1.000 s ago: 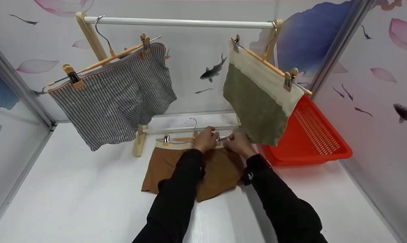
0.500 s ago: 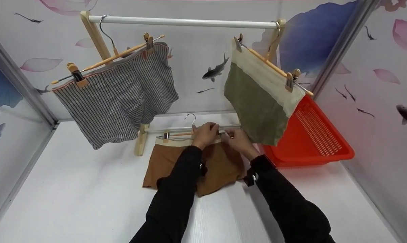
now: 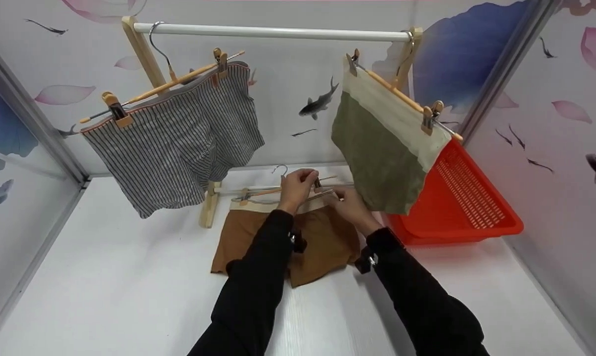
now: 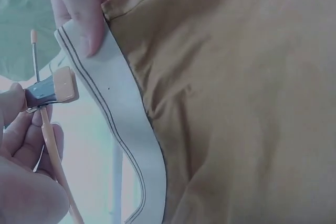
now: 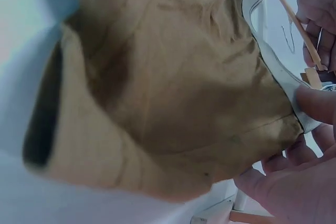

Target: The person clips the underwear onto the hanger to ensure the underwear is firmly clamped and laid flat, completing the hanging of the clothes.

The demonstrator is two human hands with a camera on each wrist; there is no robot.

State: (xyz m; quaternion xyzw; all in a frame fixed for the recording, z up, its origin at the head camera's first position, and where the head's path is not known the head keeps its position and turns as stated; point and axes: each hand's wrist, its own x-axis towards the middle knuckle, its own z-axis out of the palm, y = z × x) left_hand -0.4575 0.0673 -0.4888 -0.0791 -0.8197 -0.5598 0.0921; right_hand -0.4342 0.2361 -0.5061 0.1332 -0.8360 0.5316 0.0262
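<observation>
Brown shorts (image 3: 327, 237) with a cream waistband (image 4: 121, 98) lie beneath my forearms in the head view. My left hand (image 3: 297, 190) pinches a clip (image 4: 55, 87) near the end of a thin wooden hanger (image 4: 52, 145). That clip stands apart from the waistband, beside its corner. With thumb on top and fingers below, my right hand (image 5: 294, 177) grips the waistband corner. At the hanger's other end, a second clip (image 3: 244, 196) sits at the waistband's left part. The hanger's metal hook (image 3: 280, 169) shows behind my left hand.
A rack with a white top bar (image 3: 278, 32) stands over the white table (image 3: 105, 277). Striped shorts (image 3: 174, 143) hang at its left, and a green garment with a cream band (image 3: 382, 143) at its right. A red basket (image 3: 456, 198) stands behind the green garment.
My left hand has risen slightly, lifting the hanger's right end and its clip above the waistband. My right hand stays at the waistband corner. The head view has shifted a little.
</observation>
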